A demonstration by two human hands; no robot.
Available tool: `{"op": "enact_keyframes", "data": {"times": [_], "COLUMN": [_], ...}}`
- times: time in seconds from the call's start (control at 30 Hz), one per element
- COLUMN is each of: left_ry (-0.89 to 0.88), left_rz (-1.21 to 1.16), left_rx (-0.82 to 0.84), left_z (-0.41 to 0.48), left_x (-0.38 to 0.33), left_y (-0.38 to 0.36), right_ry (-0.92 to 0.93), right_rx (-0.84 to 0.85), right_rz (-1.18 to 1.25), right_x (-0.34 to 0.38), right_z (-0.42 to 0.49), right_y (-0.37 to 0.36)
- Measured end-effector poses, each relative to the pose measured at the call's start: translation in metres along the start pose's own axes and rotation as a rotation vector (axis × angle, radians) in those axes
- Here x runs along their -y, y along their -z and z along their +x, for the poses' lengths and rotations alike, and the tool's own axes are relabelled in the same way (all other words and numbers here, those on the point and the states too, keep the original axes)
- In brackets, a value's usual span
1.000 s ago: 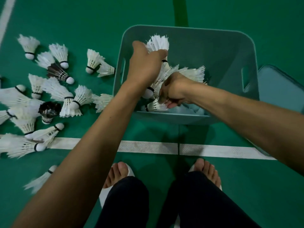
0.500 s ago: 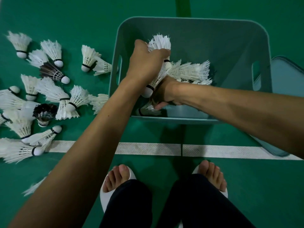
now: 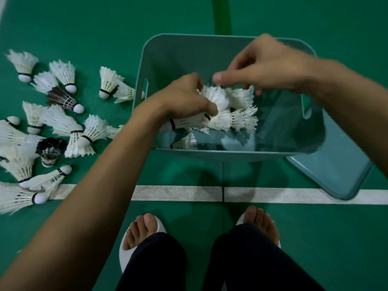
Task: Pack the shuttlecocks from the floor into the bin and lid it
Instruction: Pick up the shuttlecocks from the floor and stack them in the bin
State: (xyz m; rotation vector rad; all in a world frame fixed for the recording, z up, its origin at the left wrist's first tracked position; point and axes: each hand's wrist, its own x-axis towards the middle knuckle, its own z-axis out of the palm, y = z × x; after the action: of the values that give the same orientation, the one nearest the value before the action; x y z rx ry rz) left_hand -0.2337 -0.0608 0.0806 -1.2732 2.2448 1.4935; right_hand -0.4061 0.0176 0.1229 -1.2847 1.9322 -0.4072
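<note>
A green court floor [image 3: 84, 28] crossed by a white line [image 3: 178, 193] carries a teal bin [image 3: 178, 53]. The left hand [image 3: 184, 99] is down inside it, fingers curled tight round a bunch of shuttlecocks [image 3: 218, 98] whose feathers fan out past the fingertips. The right hand [image 3: 270, 61] hovers above the bin, fingers loosely bent just over those feathers and, as far as the blur allows, holding nothing. Some nested shuttlecocks [image 3: 239, 120] lie on the bin's bottom just beyond the left fingers. Many loose shuttlecocks [image 3: 60, 122] lie on the floor well out past the left wrist, and the lid [image 3: 336, 169] lies flat beside the bin, under the right forearm. The step in hand looks like setting this bunch down. It is best laid flat alongside the nested ones, the fingers uncurling low rather than dropping it, so no feathers are crushed and room is left for the rest
</note>
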Motion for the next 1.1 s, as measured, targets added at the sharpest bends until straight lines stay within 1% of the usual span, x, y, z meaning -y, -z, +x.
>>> {"op": "enact_keyframes", "data": {"times": [0.07, 0.1, 0.17, 0.23, 0.3, 0.37, 0.47, 0.57, 0.67, 0.73, 0.8, 0.9, 0.97, 1.03, 1.1], "left_ry": [-0.042, -0.063, -0.086, -0.085, -0.073, -0.049, -0.007, 0.042, 0.063, 0.063, 0.074, 0.095, 0.098, 0.099, 0.097], "left_rz": [0.030, 0.049, 0.097, 0.109, 0.069, 0.052, 0.038, 0.007, 0.006, 0.020, 0.036, 0.053, 0.055, 0.055, 0.055], "left_rx": [0.073, 0.096, 0.126, 0.124, 0.077, -0.008, -0.155, -0.234, -0.272, -0.295, -0.312, -0.319, -0.313, -0.319, -0.329], "left_z": [-0.001, -0.002, -0.004, -0.006, -0.006, -0.004, 0.005, 0.014, 0.016, 0.016, 0.017, 0.021, 0.023, 0.024, 0.025], "left_x": [0.001, 0.001, 0.003, 0.008, 0.014, 0.018, 0.022, 0.023, 0.027, 0.029, 0.030, 0.030, 0.031, 0.033, 0.034], "left_y": [-0.005, -0.007, -0.009, -0.008, -0.003, 0.001, 0.001, -0.001, -0.001, -0.002, -0.003, -0.004, -0.004, -0.004, -0.004], "right_ry": [0.041, 0.030, -0.057, -0.202, -0.343, -0.422, -0.464, -0.489, -0.495, -0.529, -0.573, -0.646, -0.709, -0.754, -0.794], "right_rx": [0.037, 0.039, 0.047, 0.105, 0.141, 0.135, 0.183, 0.191, 0.126, 0.140, 0.198, 0.357, 0.425, 0.416, 0.345], "right_rz": [-0.008, 0.008, 0.079, 0.209, 0.302, 0.256, 0.200, 0.189, 0.151, 0.181, 0.233, 0.273, 0.343, 0.407, 0.491], "right_x": [-0.004, -0.008, -0.017, -0.025, -0.030, -0.033, -0.031, -0.024, -0.020, -0.018, -0.015, -0.010, -0.009, -0.008, -0.004], "right_z": [0.000, 0.001, 0.004, 0.005, 0.006, 0.006, 0.007, 0.011, 0.019, 0.024, 0.029, 0.036, 0.040, 0.045, 0.047], "right_y": [-0.018, -0.024, -0.030, -0.032, -0.035, -0.042, -0.061, -0.084, -0.101, -0.106, -0.111, -0.124, -0.136, -0.143, -0.143]}}
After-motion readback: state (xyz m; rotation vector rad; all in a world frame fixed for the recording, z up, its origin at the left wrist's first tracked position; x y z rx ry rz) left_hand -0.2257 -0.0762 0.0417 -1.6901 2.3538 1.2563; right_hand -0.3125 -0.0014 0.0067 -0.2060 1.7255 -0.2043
